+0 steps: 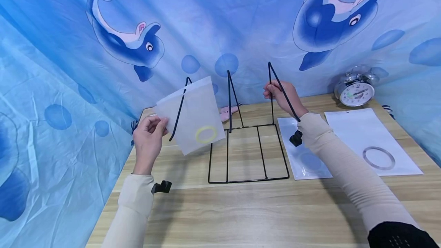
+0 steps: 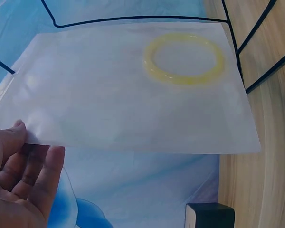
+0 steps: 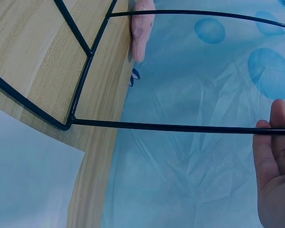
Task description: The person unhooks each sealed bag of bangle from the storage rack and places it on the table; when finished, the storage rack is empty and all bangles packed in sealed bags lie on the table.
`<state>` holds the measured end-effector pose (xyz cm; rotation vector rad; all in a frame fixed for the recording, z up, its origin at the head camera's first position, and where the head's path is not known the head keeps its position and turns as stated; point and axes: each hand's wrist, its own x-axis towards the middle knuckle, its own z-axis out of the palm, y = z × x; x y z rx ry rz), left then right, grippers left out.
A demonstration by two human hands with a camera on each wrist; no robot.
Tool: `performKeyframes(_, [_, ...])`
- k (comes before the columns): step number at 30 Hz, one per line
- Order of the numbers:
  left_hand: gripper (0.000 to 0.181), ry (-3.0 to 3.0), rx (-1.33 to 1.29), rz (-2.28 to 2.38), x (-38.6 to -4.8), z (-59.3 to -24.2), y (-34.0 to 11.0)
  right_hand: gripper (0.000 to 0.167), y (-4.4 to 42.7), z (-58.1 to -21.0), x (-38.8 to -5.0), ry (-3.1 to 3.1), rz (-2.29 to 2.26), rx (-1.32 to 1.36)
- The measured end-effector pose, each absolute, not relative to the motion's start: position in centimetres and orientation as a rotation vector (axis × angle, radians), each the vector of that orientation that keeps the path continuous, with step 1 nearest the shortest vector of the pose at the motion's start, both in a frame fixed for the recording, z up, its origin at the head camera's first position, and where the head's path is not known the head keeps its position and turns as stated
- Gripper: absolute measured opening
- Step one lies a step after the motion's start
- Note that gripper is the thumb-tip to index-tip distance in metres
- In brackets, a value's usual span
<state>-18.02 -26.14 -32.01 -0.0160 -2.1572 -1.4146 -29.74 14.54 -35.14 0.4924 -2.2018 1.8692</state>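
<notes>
My left hand (image 1: 149,137) pinches the edge of a frosted plastic bag (image 2: 104,99) between thumb and fingers. A yellow ring (image 2: 185,80) shows at the bag's lower right corner in the head view. There, a slanting wire of the left divider crosses in front of the bag, which hangs tilted at the left of a black wire rack (image 1: 248,181). With curled fingers, my right hand (image 1: 284,95) holds a wire of the rack's right divider (image 3: 180,128). The rack's base lies on the table, and the bag hides part of its left side.
Right of the rack lie a clear-wrapped sheet (image 1: 303,163) with a pale disc and a white sheet (image 1: 358,137) with a grey ring. An alarm clock (image 1: 356,91) stands at the back right. Behind the rack lies a pink soft item (image 1: 227,113), against a blue dolphin curtain (image 1: 255,22).
</notes>
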Motion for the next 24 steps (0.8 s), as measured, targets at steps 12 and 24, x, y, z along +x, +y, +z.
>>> performKeyframes(12, [0.031,-2.144,-0.151,-1.383,-16.1,-31.7,-26.1,0.032,14.6,-34.7,-29.6,-2.201,1.872,0.472])
performKeyframes(24, [0.018,-2.09,-0.221,-1.297,-16.0,-31.2,-25.7,0.032,14.6,-35.2,-29.6,-2.186,1.852,0.528])
